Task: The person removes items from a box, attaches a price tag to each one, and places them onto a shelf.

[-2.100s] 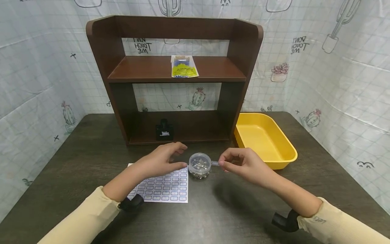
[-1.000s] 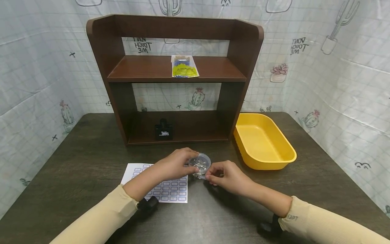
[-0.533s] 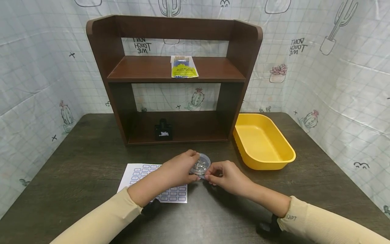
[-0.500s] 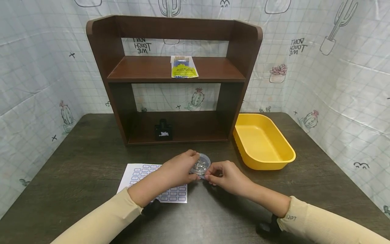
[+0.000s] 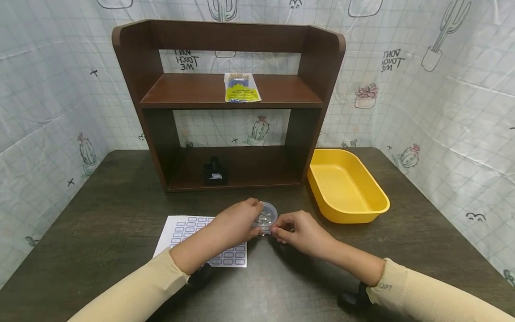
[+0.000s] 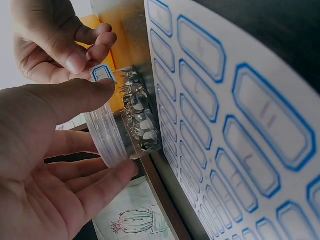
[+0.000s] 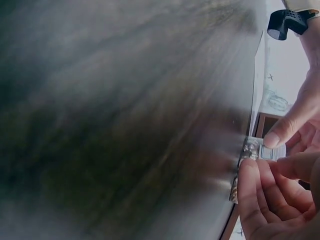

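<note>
A small clear jar with a see-through lid stands on the table, full of shiny silver pieces. My left hand grips it from the left, with the thumb on a blue-bordered label at the lid's side. From the right, my right hand pinches the label's outer end between thumb and finger. The right wrist view shows the label lying against the jar near both thumbs. Beneath my left forearm lies a white sheet of labels, partly covered.
Behind the hands stands a brown shelf unit. It holds a black bottle below and a yellow-and-clear packet above. A yellow tray sits at the right. Patterned cloth hangs around the dark table.
My left hand has come right and taken hold of the jar. My right hand has moved left and nearer, bringing the label from beside the jar against its front.
</note>
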`<action>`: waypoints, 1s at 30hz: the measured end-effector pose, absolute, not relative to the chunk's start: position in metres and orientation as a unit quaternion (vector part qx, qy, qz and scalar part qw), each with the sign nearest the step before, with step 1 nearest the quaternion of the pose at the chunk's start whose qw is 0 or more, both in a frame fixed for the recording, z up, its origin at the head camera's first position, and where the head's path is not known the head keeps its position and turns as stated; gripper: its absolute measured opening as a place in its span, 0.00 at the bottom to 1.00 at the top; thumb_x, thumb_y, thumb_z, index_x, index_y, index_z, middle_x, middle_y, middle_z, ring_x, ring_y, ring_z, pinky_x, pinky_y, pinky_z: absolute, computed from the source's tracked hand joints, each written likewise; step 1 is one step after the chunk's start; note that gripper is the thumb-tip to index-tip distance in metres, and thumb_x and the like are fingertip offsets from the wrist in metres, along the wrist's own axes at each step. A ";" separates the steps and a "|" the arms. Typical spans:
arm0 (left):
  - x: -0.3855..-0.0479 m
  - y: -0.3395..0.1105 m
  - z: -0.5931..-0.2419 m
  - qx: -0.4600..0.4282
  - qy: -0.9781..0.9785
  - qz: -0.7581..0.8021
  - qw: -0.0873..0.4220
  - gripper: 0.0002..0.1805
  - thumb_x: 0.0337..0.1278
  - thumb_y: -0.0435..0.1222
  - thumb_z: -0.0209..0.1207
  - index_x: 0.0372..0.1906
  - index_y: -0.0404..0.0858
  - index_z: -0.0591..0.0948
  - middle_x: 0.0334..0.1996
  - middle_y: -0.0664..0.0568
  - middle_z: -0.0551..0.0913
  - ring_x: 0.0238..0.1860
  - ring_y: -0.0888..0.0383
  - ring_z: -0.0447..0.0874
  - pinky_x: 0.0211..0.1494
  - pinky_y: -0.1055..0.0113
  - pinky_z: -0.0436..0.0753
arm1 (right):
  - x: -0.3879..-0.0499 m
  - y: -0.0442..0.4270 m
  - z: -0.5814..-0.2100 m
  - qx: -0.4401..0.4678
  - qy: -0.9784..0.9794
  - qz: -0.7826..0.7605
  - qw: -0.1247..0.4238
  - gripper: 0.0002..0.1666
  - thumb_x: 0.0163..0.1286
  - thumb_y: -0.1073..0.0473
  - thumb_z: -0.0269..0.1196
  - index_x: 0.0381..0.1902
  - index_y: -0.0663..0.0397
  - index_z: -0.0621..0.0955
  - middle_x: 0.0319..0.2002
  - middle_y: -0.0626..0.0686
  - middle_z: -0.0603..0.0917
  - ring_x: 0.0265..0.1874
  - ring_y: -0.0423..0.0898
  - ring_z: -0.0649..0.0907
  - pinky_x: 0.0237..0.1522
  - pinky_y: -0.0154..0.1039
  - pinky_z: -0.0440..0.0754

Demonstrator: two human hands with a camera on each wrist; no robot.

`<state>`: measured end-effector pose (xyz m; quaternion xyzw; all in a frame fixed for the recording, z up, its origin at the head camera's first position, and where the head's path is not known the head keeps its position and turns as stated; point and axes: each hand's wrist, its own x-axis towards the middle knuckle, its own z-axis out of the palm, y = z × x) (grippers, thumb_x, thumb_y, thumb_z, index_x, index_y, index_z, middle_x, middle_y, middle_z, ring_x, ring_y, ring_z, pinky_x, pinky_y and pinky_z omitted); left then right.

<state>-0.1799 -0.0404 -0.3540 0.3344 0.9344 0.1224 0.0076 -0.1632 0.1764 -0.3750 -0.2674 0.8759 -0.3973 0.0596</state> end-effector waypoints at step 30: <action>-0.184 -0.045 -0.354 0.343 0.931 0.126 0.012 0.35 0.64 0.43 0.72 0.71 0.33 0.76 0.67 0.39 0.80 0.60 0.45 0.86 0.60 0.54 0.86 | -0.196 0.175 -0.365 -0.335 0.906 -0.243 0.089 0.49 0.68 0.51 0.74 0.77 0.66 0.65 0.70 0.62 0.77 0.64 0.54 0.83 0.64 0.51 0.82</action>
